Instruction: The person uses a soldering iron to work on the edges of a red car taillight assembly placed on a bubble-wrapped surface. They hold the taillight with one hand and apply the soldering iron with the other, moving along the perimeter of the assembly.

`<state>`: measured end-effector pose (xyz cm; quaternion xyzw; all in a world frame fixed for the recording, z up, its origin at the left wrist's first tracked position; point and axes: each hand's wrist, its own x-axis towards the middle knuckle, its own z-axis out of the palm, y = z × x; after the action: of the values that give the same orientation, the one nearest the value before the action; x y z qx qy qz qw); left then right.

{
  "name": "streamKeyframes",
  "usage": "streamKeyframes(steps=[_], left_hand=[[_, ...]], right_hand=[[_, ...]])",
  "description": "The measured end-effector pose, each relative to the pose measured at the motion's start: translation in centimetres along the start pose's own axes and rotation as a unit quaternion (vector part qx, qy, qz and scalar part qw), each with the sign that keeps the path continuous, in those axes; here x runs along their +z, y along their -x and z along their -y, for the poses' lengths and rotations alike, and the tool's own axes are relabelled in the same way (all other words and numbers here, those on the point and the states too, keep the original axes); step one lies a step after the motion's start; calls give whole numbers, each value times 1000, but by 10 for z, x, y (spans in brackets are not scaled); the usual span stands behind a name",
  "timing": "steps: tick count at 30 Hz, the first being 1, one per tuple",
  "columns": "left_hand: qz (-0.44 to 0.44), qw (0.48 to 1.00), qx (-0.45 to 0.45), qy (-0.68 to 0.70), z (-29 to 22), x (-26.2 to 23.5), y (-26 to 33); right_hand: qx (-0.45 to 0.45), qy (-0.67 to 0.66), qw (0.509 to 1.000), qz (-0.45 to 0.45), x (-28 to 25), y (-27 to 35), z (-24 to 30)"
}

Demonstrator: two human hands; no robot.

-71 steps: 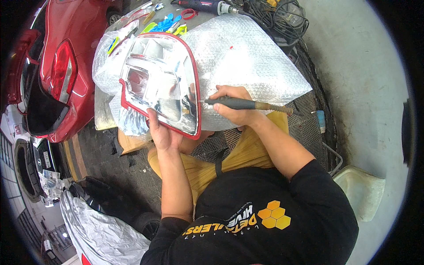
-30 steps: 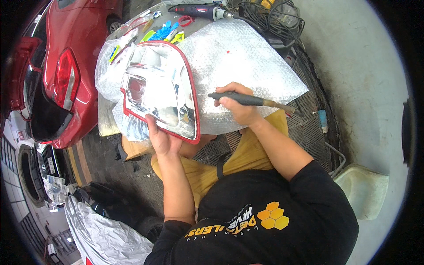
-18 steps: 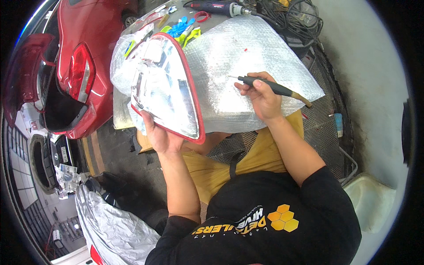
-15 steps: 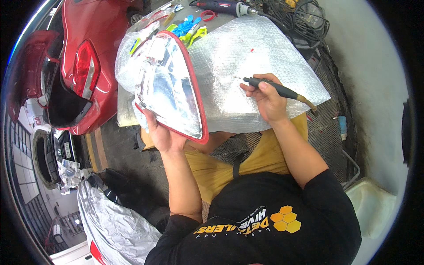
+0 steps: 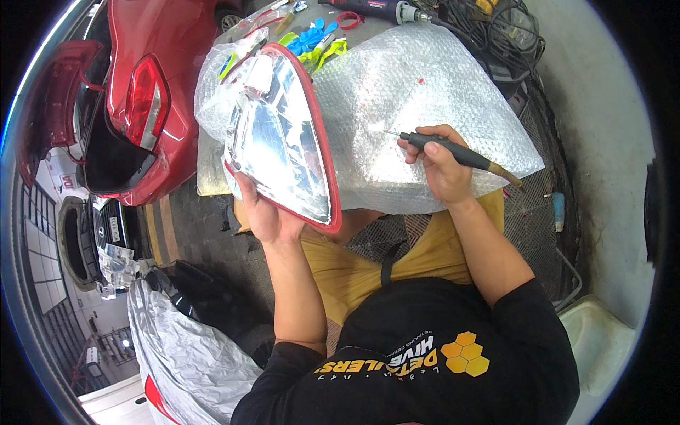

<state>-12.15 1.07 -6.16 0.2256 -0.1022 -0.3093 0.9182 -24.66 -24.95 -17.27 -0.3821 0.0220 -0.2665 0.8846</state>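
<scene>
My left hand (image 5: 268, 212) grips the lower edge of a car tail light (image 5: 280, 138), thumb on its face. The tail light is tilted up, with a shiny silver inside and a red rim. In my right hand (image 5: 448, 170) is a black rotary tool handpiece (image 5: 453, 151), held like a pen. Its thin metal bit (image 5: 392, 132) points left toward the tail light, with a gap between them. A flexible tan sleeve trails from the handpiece's back end. Silver bubble wrap (image 5: 375, 78) lies under both hands.
On the table's far side are a dark power tool (image 5: 372, 8), a red ring (image 5: 348, 20), blue gloves (image 5: 312, 37) and clear plastic wrap (image 5: 212, 99). Coiled black cables (image 5: 499, 35) lie beyond. A red car (image 5: 163, 64) stands left; a pale wall (image 5: 602, 106) runs along the right.
The whole view has shifted slightly, so the scene sits a little further right. Both hands keep the same grips on the tail light and the handpiece.
</scene>
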Motion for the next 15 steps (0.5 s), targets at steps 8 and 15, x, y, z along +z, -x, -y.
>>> streamKeyframes(steps=[8, 15], left_hand=[[-34, 999, 12, -15, -2, -1, 2], [-50, 993, 29, -107, 1, 6, 0]], right_hand=[[-18, 35, 999, -1, 7, 3, 3], [-37, 103, 987, 115, 28, -17, 10]])
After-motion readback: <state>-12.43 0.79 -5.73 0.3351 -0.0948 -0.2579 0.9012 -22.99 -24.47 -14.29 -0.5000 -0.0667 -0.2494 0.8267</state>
